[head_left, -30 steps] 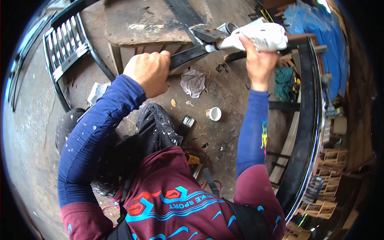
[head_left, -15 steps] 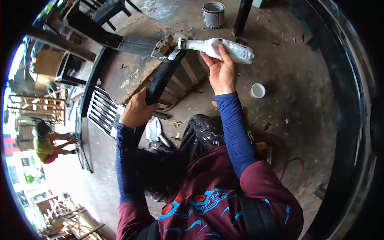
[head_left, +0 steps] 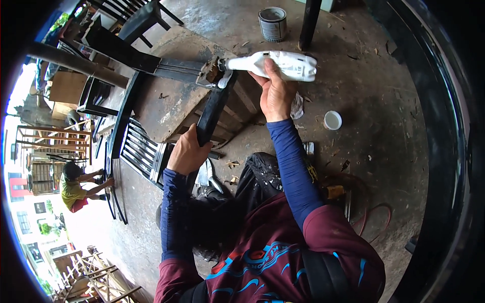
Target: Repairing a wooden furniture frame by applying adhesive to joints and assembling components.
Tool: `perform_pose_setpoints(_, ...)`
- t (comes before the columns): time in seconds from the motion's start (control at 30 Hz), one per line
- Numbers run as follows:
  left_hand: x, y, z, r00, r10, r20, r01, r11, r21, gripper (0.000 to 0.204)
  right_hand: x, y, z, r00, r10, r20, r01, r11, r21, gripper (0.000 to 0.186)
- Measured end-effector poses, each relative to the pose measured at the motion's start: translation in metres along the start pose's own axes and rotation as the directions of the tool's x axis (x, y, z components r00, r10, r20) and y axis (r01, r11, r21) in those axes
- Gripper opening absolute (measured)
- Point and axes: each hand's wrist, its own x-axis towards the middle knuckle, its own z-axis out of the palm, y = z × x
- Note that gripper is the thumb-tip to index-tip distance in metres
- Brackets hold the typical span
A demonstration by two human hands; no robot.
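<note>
My left hand [head_left: 188,152] is closed around a black wooden bar [head_left: 216,108], which slants up and away from me. At the bar's far end sits a blob of white glue [head_left: 225,80]. My right hand [head_left: 277,96] grips a white plastic squeeze bottle [head_left: 295,65], held nearly level with its narrow neck pointing left. The bottle's tip is right above the glue, by a small rough wooden block [head_left: 208,73]; whether it touches the bar I cannot tell. Part of the bar is hidden behind my left hand.
Beneath the bar is a worn wooden surface [head_left: 172,108]. Black chair parts [head_left: 136,22] crowd the far left. A paint can [head_left: 273,25] and a white cup [head_left: 332,120] stand on the floor. Another person [head_left: 76,187] crouches at left. A red hose [head_left: 386,214] lies right.
The whole view has shifted slightly. The bottle has gone from tilted to nearly level, its tip still by the bar's end. My left hand keeps its hold on the bar.
</note>
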Motion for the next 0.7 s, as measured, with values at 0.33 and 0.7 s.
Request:
perform_pose_setpoints(0.33, 0.001, -0.003, 0.003, 0.993, 0.102, -0.051, -0.102, 0.995, 0.012, 0.038, -0.004, 0.002, -0.011, 0.987, -0.082, 0.141, 0.104, 0.982, -0.160, 0.044)
perform_pose_setpoints(0.7, 0.000, 0.002, 0.003, 0.995, 0.080, -0.051, -0.079, 0.997, 0.015, 0.039, -0.029, 0.022, -0.011, 0.995, -0.095, -0.032, 0.095, 0.995, -0.014, 0.055)
